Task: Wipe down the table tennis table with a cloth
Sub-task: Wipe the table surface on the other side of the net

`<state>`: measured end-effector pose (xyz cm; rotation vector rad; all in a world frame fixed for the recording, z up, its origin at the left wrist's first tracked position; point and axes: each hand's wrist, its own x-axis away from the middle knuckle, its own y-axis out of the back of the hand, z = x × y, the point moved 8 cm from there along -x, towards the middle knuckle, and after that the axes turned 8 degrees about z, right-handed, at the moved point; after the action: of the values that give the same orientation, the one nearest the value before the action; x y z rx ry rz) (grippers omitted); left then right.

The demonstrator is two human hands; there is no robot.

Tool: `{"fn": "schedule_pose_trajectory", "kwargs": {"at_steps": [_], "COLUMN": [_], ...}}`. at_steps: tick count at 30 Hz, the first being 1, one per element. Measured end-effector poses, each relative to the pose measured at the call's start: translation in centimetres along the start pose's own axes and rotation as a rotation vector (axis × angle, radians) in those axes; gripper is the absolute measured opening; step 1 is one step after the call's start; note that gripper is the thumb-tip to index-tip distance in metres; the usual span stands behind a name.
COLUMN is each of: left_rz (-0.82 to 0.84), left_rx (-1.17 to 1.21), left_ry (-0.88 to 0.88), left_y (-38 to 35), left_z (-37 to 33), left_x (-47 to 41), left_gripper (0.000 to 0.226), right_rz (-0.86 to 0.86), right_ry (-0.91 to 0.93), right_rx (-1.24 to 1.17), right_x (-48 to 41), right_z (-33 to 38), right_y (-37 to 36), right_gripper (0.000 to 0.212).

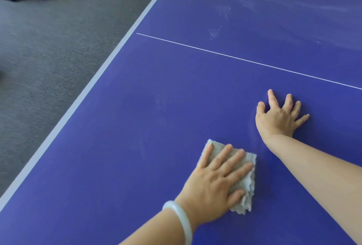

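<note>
Wiping underway: left hand (pixel 213 182) presses cloth (pixel 241 184) flat, fingers spread; right hand (pixel 279 119) splayed on table (pixel 137 127). Next: sweep toward far dusty streaks (pixel 217 31).

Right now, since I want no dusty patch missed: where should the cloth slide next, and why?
Probably push the cloth forward, past the white line: the left hand presses it flat, and dusty smears show beyond it, while the right hand braces on the table tennis table.
</note>
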<state>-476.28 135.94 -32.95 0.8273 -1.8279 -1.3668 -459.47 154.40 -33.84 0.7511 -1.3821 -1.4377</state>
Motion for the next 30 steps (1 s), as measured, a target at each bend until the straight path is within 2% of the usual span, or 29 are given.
{"fn": "schedule_pose_trajectory", "kwargs": {"at_steps": [2,5,7,9,13,16,18,21,24,25,29,30], "left_rz": [-0.03,-0.025,-0.054,-0.09,-0.041,0.009,0.033,0.056,0.059,0.064,0.055,0.055], "left_rx": [0.032,0.066,0.133,0.146,0.098,-0.011,-0.052,0.02,0.02,0.015,0.03,0.039], "left_ry": [0.203,0.6,0.753,0.723,0.247,0.064,0.099,0.352,0.487,0.49,0.484,0.483], "left_y": [1.6,3.3,3.4,3.0,0.9,0.3,0.7,1.8,1.9,1.8,1.7,1.7], "left_z": [6.7,17.1,19.0,15.7,3.4,2.6,6.3,13.5,15.1,14.9,14.9,15.0], "left_x": [-0.2,1.5,2.6,2.1,1.1,3.4,5.2,7.3,7.8,7.6,7.7,7.6], "left_gripper": [0.061,0.062,0.061,0.061,0.062,0.062,0.063,0.063,0.065,0.065,0.065,0.065], "right_rz": [-0.002,-0.004,0.003,0.013,0.033,0.036,0.038,0.037,0.046,0.032,-0.018,-0.009], "right_ry": [0.003,0.006,0.002,-0.004,-0.015,-0.005,0.001,0.017,0.034,0.095,0.597,0.657], "right_rx": [0.004,0.019,0.038,0.063,0.088,0.092,0.085,0.071,0.053,0.039,0.094,0.105], "right_x": [0.0,-0.2,-0.1,0.0,0.2,0.1,-0.1,0.0,0.4,0.8,7.0,9.1], "right_z": [-0.1,0.0,0.0,0.3,0.4,0.4,0.4,0.5,0.7,1.1,6.7,8.1], "right_y": [0.0,-0.1,-0.1,0.0,0.0,-0.2,-0.2,-0.2,0.1,0.4,0.1,-0.7], "right_gripper": [0.055,0.055,0.056,0.056,0.057,0.057,0.057,0.057,0.059,0.06,0.062,0.063]}}
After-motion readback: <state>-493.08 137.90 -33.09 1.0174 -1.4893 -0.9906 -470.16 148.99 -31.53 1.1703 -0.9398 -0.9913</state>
